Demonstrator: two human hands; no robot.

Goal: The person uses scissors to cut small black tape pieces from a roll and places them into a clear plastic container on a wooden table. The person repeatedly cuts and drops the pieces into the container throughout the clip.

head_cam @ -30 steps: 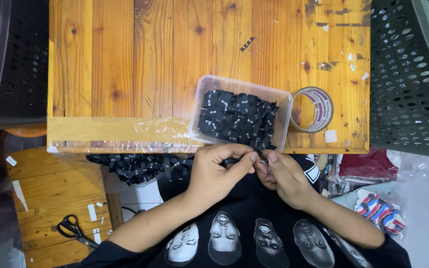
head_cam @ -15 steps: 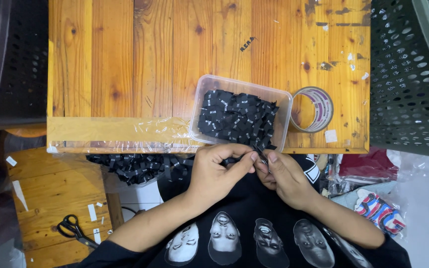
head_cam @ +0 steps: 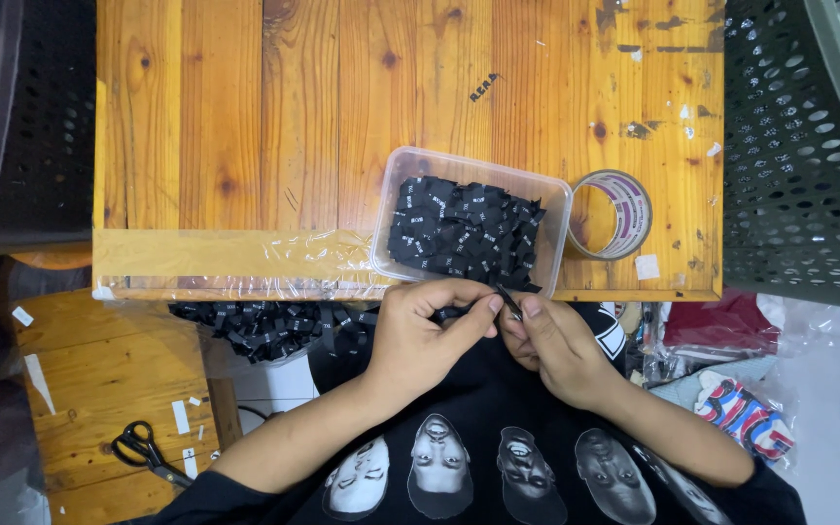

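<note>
Label in hand: a small black woven label, pinched at the table's near edge, just in front of the tub.
Left hand: fingers curled in, thumb and forefinger closed on the label.
Right hand: fingertips closed on the same label.
Tub: clear plastic tub heaped with black labels.
Tape: a tape roll lies just right of the tub.
Below the table: a heap of loose black labels; black scissors lie on a lower board.

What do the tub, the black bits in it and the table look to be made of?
Tub: clear thin plastic, glossy; the wood shows through its wall. Black tags: probably woven fabric, matt, folded flat, with small pale marks. Table: varnished wooden planks, orange-brown, with visible grain, knots and seams.
</note>
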